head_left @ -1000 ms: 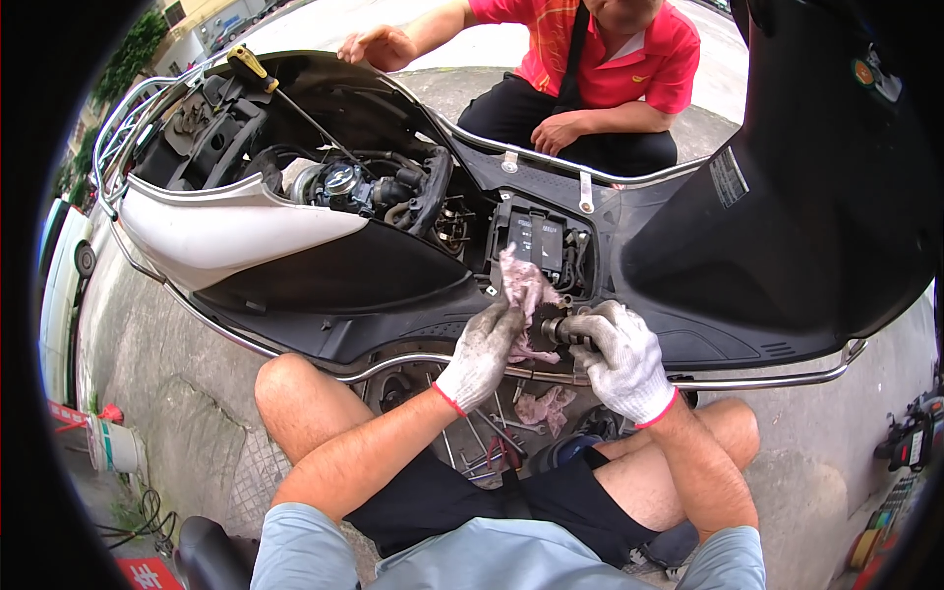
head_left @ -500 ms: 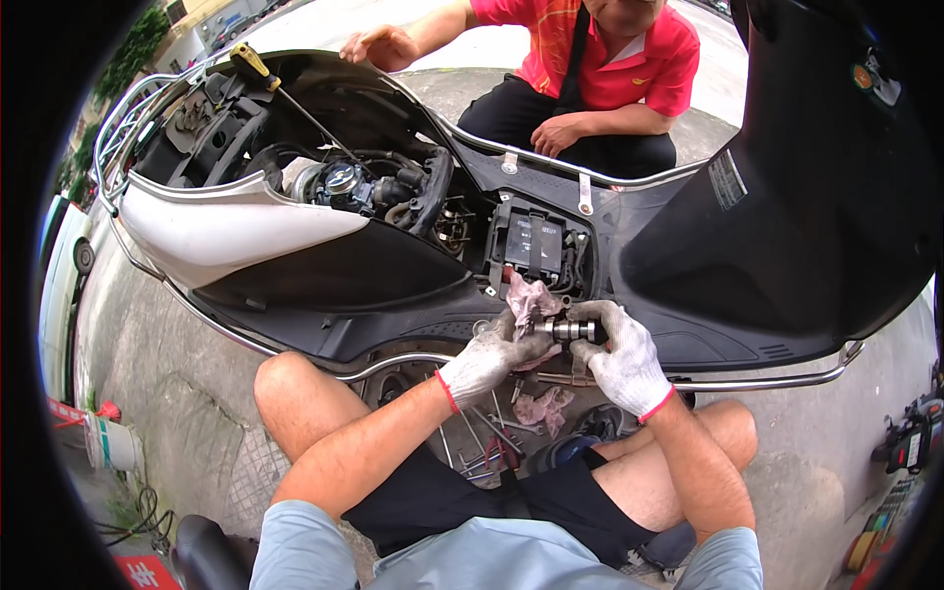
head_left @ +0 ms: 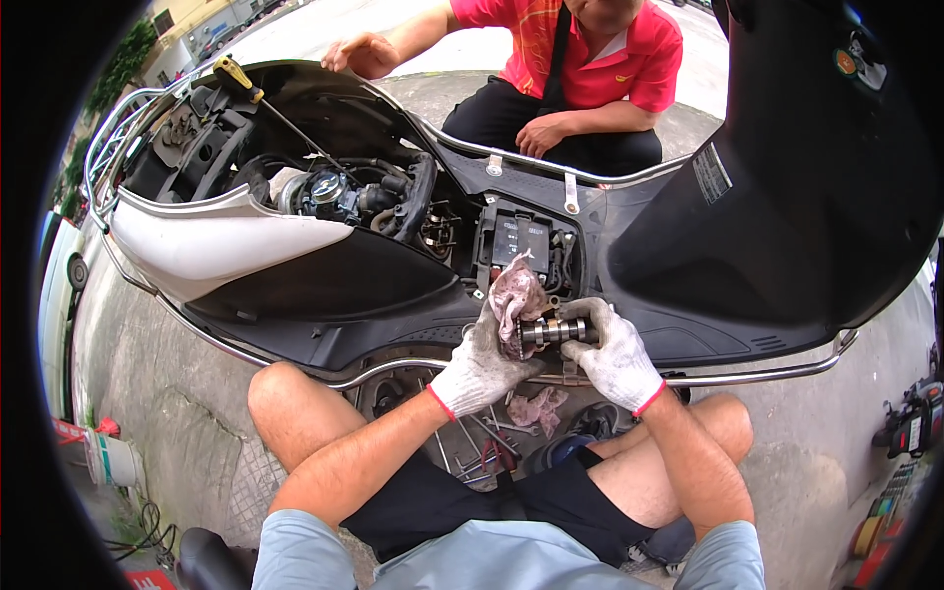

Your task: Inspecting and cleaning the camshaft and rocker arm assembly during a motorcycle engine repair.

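A shiny metal camshaft (head_left: pixel 553 331) lies level between my two gloved hands, above the near edge of a scooter's footboard (head_left: pixel 413 320). My left hand (head_left: pixel 484 366) is closed round its left end with a crumpled, stained pink rag (head_left: pixel 517 293) bunched there; the toothed edge of a sprocket shows beside the rag. The fingers of my right hand (head_left: pixel 615 356) grip the camshaft's right end, which they partly cover. Both white gloves are smudged grey. Just beyond my hands, a black battery (head_left: pixel 521 239) sits in an open bay of the footboard.
Across the scooter, a person in a red shirt (head_left: pixel 600 64) squats, one hand over the body's rim. A yellow-handled screwdriver (head_left: pixel 239 77) leans into the open engine bay near the carburetor (head_left: pixel 327 192). Wrenches, red-handled pliers (head_left: pixel 503 455) and another rag (head_left: pixel 538 410) lie between my legs.
The camshaft shows more of its length between my hands, and the rag now sits bunched higher at its left end. The whole view has shifted slightly.
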Demonstrator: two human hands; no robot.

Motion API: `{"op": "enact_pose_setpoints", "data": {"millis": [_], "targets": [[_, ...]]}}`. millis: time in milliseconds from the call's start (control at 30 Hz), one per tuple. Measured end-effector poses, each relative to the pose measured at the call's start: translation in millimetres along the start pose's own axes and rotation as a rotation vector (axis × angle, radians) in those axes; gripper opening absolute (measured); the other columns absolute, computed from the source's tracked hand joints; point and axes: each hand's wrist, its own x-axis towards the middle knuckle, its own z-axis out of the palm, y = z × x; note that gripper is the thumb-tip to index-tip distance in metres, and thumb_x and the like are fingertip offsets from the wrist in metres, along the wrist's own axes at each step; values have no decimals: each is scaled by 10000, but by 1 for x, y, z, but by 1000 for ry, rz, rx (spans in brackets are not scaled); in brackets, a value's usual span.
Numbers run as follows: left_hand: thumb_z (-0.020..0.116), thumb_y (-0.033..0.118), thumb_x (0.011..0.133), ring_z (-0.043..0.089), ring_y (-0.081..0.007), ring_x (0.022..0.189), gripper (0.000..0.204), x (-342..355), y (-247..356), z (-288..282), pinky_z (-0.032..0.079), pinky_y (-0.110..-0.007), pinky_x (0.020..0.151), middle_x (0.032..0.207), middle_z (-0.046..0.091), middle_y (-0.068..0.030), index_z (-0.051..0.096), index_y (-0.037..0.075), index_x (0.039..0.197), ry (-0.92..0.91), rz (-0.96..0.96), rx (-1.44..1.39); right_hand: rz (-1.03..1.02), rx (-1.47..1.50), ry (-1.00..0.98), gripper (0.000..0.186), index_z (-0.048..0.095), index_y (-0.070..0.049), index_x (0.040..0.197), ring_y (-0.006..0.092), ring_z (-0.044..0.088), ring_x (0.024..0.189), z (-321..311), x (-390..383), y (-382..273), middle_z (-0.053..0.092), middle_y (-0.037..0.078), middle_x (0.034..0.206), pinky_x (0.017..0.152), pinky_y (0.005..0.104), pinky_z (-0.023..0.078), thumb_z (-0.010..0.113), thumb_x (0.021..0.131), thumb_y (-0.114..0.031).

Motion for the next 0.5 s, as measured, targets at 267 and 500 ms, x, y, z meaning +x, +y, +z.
{"op": "enact_pose_setpoints", "data": {"millis": [267, 500], "targets": [[784, 200, 835, 632, -198, 1137, 752, 4, -15, 0, 519, -342, 990, 1238, 609, -110, 390, 24, 1451, -15, 67, -61, 25, 47, -17, 437, 591, -33, 1218, 236, 680, 1004, -4, 0, 0, 670, 145, 1104, 880, 354, 557, 708, 799, 13], [369, 598, 1053, 673, -166, 946, 705, 1, -6, -6, 549, -295, 843, 1059, 651, -125, 478, 7, 1422, -364, -450, -565, 14, 71, -79, 463, 580, -29, 1244, 202, 687, 969, -5, -1, -3, 670, 129, 1132, 846, 333, 571, 698, 802, 41]]}}
